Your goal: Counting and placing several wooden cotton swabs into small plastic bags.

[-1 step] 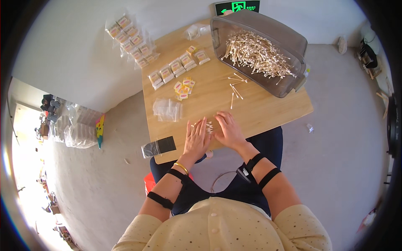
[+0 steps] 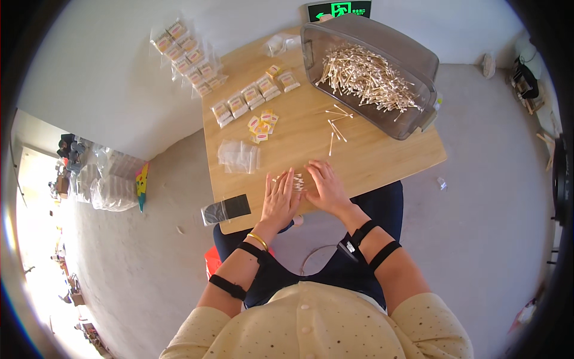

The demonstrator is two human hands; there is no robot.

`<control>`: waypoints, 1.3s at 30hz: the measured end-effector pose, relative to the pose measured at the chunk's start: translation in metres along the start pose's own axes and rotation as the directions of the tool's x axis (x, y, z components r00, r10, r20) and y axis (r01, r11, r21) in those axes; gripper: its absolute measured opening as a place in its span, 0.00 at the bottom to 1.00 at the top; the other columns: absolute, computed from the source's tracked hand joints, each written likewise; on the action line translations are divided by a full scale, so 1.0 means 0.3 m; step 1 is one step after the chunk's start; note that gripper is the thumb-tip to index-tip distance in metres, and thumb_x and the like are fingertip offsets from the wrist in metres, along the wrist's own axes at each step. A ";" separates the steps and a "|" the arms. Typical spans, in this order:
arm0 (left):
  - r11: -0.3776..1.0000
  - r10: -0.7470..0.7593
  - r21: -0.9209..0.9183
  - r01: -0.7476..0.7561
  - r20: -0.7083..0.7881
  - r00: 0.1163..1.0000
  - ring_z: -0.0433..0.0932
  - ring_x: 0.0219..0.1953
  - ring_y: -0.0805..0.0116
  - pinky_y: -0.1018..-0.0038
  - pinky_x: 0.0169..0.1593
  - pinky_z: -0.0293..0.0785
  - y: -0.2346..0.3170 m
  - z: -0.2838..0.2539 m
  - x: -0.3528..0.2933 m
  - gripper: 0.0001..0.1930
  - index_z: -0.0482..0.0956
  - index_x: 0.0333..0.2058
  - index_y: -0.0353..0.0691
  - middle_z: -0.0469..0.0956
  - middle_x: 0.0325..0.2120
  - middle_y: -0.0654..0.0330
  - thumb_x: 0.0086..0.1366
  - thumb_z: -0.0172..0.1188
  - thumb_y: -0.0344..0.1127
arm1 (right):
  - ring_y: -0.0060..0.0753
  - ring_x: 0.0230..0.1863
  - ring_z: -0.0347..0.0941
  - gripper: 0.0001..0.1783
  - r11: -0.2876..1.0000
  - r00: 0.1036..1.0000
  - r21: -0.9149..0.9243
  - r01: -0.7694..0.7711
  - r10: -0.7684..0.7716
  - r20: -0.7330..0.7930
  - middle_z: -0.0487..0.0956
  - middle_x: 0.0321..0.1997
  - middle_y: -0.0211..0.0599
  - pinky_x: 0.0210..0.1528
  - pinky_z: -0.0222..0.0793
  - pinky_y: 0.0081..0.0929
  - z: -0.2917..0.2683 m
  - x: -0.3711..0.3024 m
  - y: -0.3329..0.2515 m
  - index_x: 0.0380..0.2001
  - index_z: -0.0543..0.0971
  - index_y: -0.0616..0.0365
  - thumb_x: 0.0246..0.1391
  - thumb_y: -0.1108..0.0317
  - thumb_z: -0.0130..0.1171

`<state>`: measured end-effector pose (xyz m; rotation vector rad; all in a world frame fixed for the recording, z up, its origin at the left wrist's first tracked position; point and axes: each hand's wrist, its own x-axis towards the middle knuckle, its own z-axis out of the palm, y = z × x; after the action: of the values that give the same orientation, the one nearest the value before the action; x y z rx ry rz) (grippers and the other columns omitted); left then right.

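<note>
A small bunch of cotton swabs lies at the near edge of the wooden table, between my two hands. My left hand rests flat over the left part of the bunch, its fingers stretched forward; a few swab tips show past its left side. At the right end of the bunch is my right hand, fingers stretched out and slightly bent, close to the swab tips. Whether it touches them I cannot tell. Farther off lie several loose swabs, below a tilted grey bin that holds a large heap of swabs.
Clear plastic bags lie left of centre on the table, with yellow-and-white cards beyond them. Behind stands a row of filled packets. A black-and-clear pouch overhangs the near left edge. More packets hang by the wall.
</note>
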<state>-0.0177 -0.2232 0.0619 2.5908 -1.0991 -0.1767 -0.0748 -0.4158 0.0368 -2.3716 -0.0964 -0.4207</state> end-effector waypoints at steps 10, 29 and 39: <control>0.984 -0.137 0.106 0.145 -0.079 0.987 0.40 0.79 0.53 0.50 0.78 0.30 -0.163 0.011 -0.091 0.46 0.45 0.74 0.31 0.46 0.76 0.46 0.74 0.41 0.64 | 0.51 0.77 0.52 0.51 0.978 0.997 -0.207 0.010 0.005 0.072 0.59 0.75 0.51 0.79 0.46 0.50 0.076 0.026 -0.071 0.71 0.59 0.62 0.48 0.55 0.71; 0.980 -0.151 0.118 0.162 -0.102 0.983 0.39 0.79 0.53 0.50 0.78 0.28 -0.126 0.062 -0.091 0.49 0.49 0.73 0.26 0.46 0.76 0.42 0.72 0.36 0.69 | 0.65 0.80 0.41 0.49 0.907 0.984 -0.421 0.022 0.054 0.167 0.47 0.78 0.69 0.80 0.37 0.54 0.216 -0.017 -0.144 0.74 0.54 0.70 0.59 0.48 0.53; 0.996 -0.091 -0.004 0.092 -0.112 0.990 0.46 0.78 0.54 0.52 0.78 0.34 -0.137 0.024 -0.077 0.42 0.48 0.75 0.37 0.54 0.74 0.51 0.74 0.43 0.61 | 0.67 0.79 0.43 0.49 0.918 0.987 -0.395 0.031 0.036 0.160 0.50 0.77 0.70 0.80 0.39 0.55 0.193 -0.009 -0.158 0.72 0.55 0.71 0.57 0.50 0.59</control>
<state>-0.0076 -0.1816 0.0411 2.6189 -0.9426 -0.0512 -0.0702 -0.3416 0.0265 -2.8066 -0.0901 -0.2590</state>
